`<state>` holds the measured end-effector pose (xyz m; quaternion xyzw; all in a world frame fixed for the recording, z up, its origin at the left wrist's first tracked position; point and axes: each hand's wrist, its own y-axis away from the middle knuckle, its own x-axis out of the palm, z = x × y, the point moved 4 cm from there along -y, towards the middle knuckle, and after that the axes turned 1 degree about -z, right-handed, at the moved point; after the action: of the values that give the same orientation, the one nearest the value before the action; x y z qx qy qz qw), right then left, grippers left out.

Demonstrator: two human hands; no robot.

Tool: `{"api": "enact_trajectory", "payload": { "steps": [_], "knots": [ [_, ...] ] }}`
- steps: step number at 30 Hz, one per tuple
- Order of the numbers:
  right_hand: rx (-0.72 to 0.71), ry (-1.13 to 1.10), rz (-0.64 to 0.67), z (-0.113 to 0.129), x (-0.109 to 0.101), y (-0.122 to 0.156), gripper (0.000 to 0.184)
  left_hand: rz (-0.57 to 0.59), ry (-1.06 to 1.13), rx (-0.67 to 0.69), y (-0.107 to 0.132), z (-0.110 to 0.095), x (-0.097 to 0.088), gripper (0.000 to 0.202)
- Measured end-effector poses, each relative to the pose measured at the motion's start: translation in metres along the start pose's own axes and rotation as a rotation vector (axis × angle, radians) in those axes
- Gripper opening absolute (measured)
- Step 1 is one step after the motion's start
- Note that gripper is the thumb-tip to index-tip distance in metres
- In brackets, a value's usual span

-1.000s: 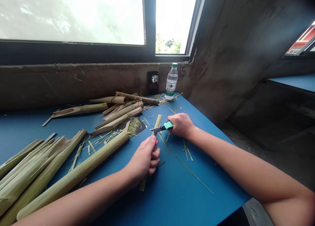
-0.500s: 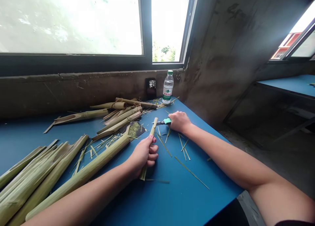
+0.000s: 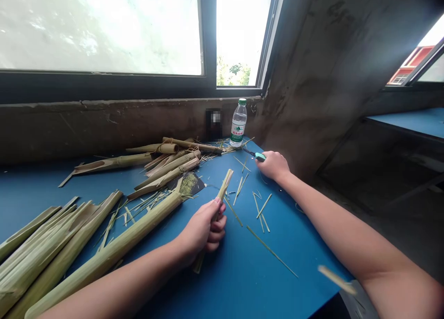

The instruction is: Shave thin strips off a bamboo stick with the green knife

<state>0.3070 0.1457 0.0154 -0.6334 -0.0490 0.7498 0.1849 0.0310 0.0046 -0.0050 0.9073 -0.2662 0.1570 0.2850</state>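
My left hand (image 3: pixel 204 226) is wrapped round a bamboo strip (image 3: pixel 226 182), whose pale end points up and away from me. Its lower end shows beneath my fist. My right hand (image 3: pixel 274 166) grips a utility knife (image 3: pixel 260 157) by its turquoise handle, near the table's right edge. The dark blade points left toward the water bottle (image 3: pixel 238 124), apart from the strip. A blurred sliver of bamboo (image 3: pixel 336 279) shows in front of my right forearm, near my lap. Thin bamboo slivers (image 3: pixel 262 211) lie scattered between my hands.
Split bamboo pieces (image 3: pixel 45 254) and a long bamboo pole (image 3: pixel 114 249) cover the left of the blue table (image 3: pixel 249 291). More bamboo (image 3: pixel 169 166) lies at the back beside a dark sheet with shavings (image 3: pixel 189 184). A pixelated black object (image 3: pixel 214 124) leans against the wall.
My right hand has moved the knife away from the strip, rightward and back. The strip is tilted more to the right. A blurred sliver has appeared at lower right.
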Motion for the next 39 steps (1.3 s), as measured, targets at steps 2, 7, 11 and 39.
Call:
{"api": "enact_trajectory", "payload": {
  "steps": [2, 7, 11, 39],
  "knots": [
    [-0.034, 0.000, -0.023, 0.004, 0.000, 0.002, 0.031, 0.029, 0.019, 0.000, 0.000, 0.002, -0.001, 0.042],
    [-0.145, -0.028, -0.077, 0.009, -0.009, 0.008, 0.029, 0.028, 0.051, 0.083, 0.000, 0.002, 0.002, 0.040],
    [-0.309, -0.057, -0.111, 0.027, -0.018, 0.020, 0.026, -0.015, 0.037, 0.179, 0.004, -0.003, 0.004, 0.042],
    [-0.601, 0.055, 0.127, 0.108, -0.002, 0.080, 0.021, -0.190, -0.072, 0.181, -0.004, 0.001, -0.004, 0.037]
  ]
}}
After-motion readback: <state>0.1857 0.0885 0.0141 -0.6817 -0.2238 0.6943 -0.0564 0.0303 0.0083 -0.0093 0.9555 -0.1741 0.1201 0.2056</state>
